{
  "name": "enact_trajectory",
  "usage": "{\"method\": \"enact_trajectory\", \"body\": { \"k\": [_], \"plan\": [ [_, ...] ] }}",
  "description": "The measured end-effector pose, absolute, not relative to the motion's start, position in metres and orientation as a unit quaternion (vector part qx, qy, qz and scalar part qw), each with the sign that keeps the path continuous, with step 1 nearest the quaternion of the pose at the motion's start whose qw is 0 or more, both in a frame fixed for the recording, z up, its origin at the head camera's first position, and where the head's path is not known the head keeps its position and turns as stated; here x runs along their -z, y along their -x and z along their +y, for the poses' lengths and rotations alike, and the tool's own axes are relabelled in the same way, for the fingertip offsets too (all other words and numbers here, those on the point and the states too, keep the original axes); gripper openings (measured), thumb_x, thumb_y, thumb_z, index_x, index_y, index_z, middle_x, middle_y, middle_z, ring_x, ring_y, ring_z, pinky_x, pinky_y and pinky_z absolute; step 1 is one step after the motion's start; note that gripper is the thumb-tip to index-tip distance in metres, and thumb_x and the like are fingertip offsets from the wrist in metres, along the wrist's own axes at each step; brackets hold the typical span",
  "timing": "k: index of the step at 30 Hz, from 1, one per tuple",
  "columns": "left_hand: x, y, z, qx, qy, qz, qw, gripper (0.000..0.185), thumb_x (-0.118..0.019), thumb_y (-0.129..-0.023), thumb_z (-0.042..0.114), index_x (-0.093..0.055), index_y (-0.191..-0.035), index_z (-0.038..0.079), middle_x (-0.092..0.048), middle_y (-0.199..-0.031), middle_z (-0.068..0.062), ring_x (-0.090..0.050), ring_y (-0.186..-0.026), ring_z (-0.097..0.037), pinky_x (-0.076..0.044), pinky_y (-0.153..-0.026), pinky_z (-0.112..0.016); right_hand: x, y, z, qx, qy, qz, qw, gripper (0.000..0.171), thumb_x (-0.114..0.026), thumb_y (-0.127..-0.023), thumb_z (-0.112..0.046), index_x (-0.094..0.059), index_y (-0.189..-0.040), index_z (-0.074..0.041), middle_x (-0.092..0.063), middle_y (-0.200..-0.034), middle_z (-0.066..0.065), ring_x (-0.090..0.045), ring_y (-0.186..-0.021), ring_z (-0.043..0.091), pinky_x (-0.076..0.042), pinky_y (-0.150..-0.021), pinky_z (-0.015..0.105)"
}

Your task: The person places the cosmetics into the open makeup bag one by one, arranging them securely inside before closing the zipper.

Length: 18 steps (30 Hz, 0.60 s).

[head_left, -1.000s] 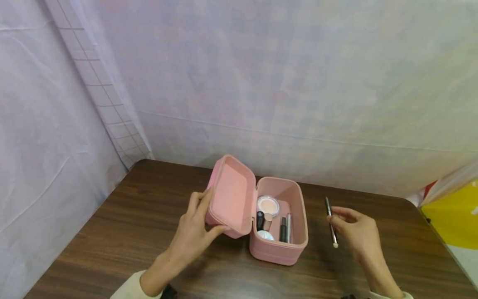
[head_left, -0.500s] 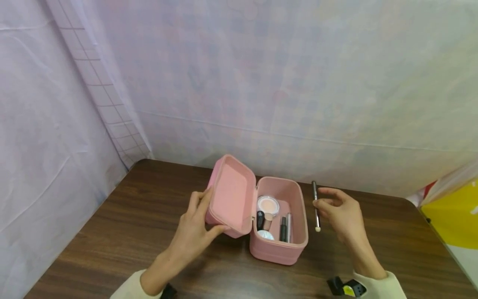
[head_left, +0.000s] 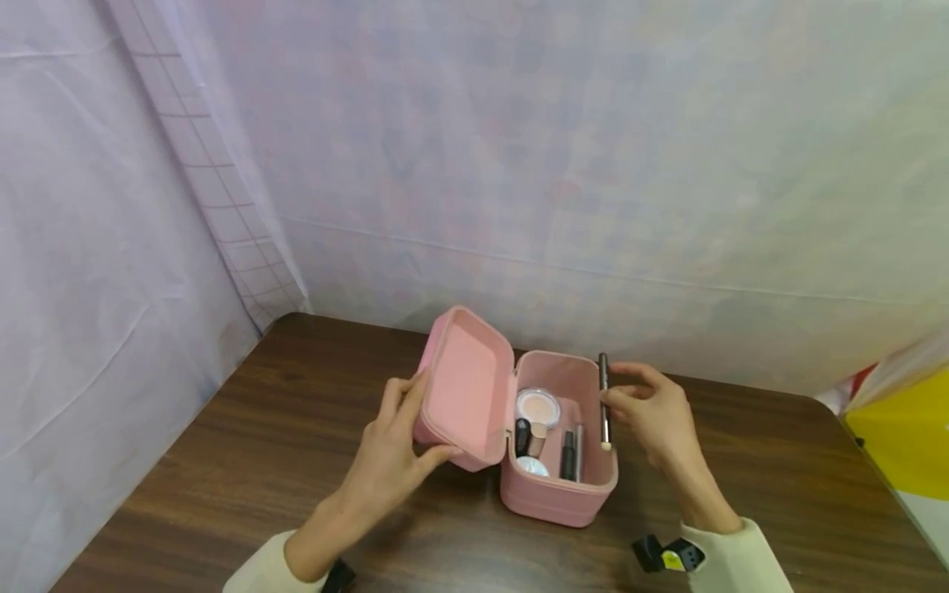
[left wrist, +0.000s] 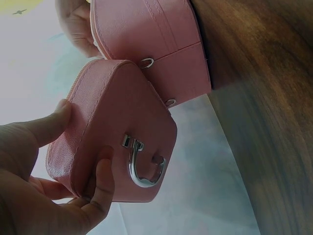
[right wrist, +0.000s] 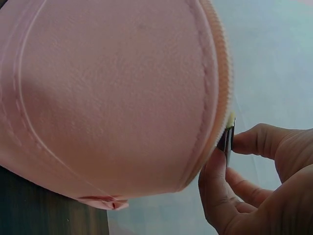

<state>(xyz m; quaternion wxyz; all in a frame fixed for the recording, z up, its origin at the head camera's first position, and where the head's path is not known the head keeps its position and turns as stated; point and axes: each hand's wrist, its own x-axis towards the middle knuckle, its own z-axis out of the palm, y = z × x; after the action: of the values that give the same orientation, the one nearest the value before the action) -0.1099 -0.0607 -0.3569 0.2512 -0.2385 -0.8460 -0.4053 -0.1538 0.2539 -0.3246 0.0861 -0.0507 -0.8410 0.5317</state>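
Note:
A pink cosmetic case (head_left: 556, 504) stands on the table with its lid (head_left: 469, 395) swung open to the left. My left hand (head_left: 389, 441) grips the lid's edge, thumb on one side and fingers behind. In the left wrist view, a silver hook-shaped handle (left wrist: 139, 172) shows on the lid. My right hand (head_left: 656, 416) pinches a slim makeup brush (head_left: 604, 395) with a dark handle and pale tip, over the case's right rim. Inside lie a round compact (head_left: 539, 408), a dark tube (head_left: 567, 457), a silver tube (head_left: 579, 451) and a few small cosmetics.
The brown wooden table (head_left: 296, 412) has a rounded edge at the back. A pale patterned curtain (head_left: 460, 206) hangs behind it and at the left. Something yellow (head_left: 908, 436) is at the far right. A black strap piece (head_left: 667, 554) is at the right sleeve.
My right hand has moved left with the brush, from the table's right side to the case's right rim. The left hand still holds the lid in place.

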Motion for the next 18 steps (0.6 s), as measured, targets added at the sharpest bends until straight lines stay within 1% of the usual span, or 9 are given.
{"method": "enact_trajectory", "body": {
  "k": [6,12,18],
  "plan": [
    [0.357,0.11,-0.061,0.404,0.235,-0.849,0.249,0.096,-0.087,-0.066,0.012,-0.035,-0.144,-0.004,-0.043,-0.122,-0.016,-0.058,-0.076,-0.02,-0.055,-0.07,-0.03,0.324,0.158,0.246,-0.517,0.064,-0.851,0.06,0.044,-0.068,-0.085,-0.009,-0.056,-0.126,-0.001,-0.067,-0.093,0.016,-0.066,-0.072,0.014,-0.055,-0.065,0.027],
    [0.357,0.109,-0.061,0.405,0.233,-0.849,0.248,0.096,-0.087,-0.065,0.011,-0.034,-0.144,-0.004,-0.043,-0.121,-0.015,-0.057,-0.075,-0.018,-0.055,-0.069,-0.029,0.321,0.161,0.235,-0.496,0.065,-0.864,0.058,0.044,-0.069,-0.083,-0.01,-0.058,-0.124,0.002,-0.065,-0.089,0.016,-0.066,-0.07,0.015,-0.055,-0.063,0.026],
    [0.357,0.11,-0.06,0.399,0.232,-0.85,0.253,0.096,-0.088,-0.065,0.012,-0.036,-0.143,-0.004,-0.044,-0.122,-0.015,-0.059,-0.077,-0.021,-0.055,-0.069,-0.032,0.321,0.163,0.228,-0.473,0.058,-0.878,0.049,0.048,-0.07,-0.081,-0.009,-0.056,-0.126,0.004,-0.063,-0.087,0.016,-0.065,-0.065,0.016,-0.055,-0.06,0.028]
  ]
}}
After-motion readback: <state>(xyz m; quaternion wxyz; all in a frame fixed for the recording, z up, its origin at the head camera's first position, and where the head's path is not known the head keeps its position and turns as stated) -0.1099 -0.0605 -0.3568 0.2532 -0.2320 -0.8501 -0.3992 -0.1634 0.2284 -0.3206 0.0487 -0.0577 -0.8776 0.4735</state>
